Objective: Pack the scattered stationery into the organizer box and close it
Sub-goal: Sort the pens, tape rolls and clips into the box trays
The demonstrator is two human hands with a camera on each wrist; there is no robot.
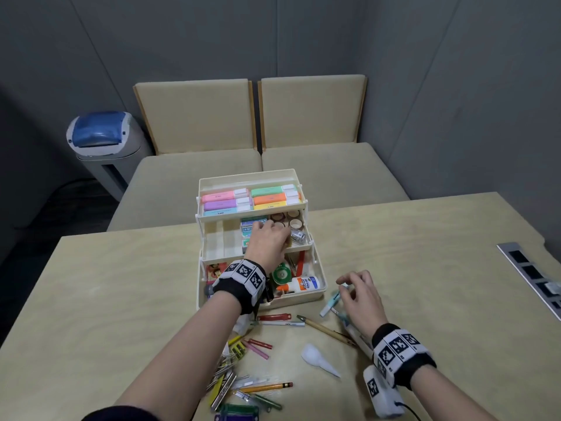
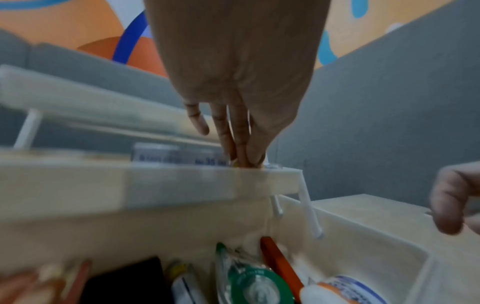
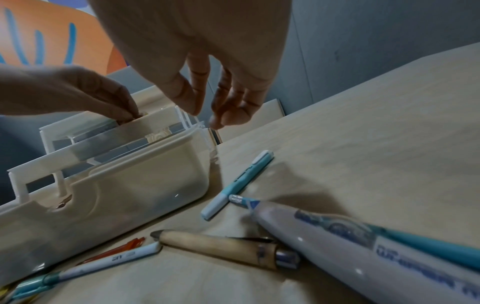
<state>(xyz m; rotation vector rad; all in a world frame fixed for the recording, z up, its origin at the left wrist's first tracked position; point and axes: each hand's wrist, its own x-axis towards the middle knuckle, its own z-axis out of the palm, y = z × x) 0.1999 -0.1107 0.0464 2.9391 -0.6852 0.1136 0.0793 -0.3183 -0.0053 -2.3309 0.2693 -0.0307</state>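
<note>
the left hand (image 1: 267,243) reaches forward with the forearm outstretched, fingers (image 2: 233,131) straight, pressed together and pointing down (their tips hidden from the wrist view). the right hand (image 1: 361,296) hovers palm down, nearer the body, its fingers (image 3: 182,90) loosely curled and spread, holding nothing. both wrists wear marker-printed bands.

Light wood table (image 1: 121,284) carries everything. Cream organizer box (image 1: 315,294) sits at the far middle edge, tiers open. Just in front of it: red pen (image 1: 274,317), white marker (image 1: 283,323), wooden-handled tool (image 1: 326,329). Right of the box: light blue pen (image 1: 329,306), beside a grey-white correction pen (image 3: 337,244). Nearer: white plastic scoop (image 1: 318,358), pink crayon (image 1: 258,350), yellow pencil (image 1: 267,387), metal clips pile (image 1: 224,375), green and purple tags (image 1: 239,411). Grey socket panel (image 1: 534,275) at the right edge.
</note>
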